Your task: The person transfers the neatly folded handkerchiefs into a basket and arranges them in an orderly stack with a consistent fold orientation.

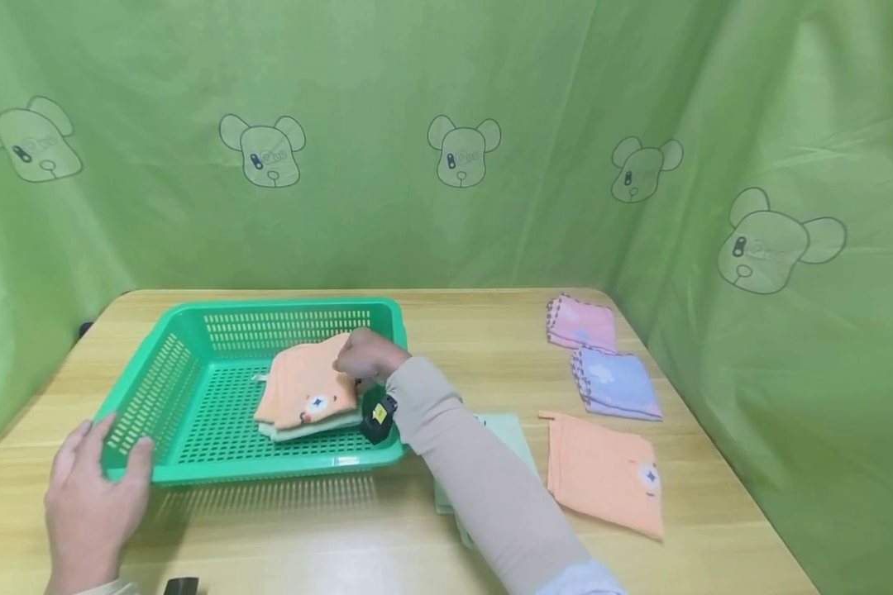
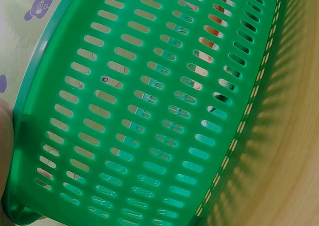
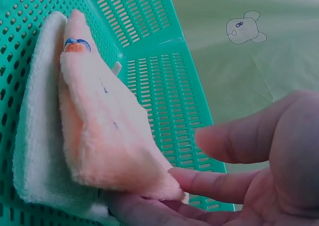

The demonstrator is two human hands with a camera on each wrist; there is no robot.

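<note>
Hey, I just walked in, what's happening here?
The person's right hand touches a folded orange cloth lying on a pale green one in the green basket. The left hand holds the basket's near-left corner. On the table to the right lie a pink cloth, a blue cloth, another orange cloth, and more pale green cloth partly hidden by the sleeve.

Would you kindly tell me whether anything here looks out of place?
Nothing looks spilled or damaged. One slightly untidy spot: inside the green basket, the orange towel sits unevenly over the pale green towel, leaving its edge exposed.
</note>
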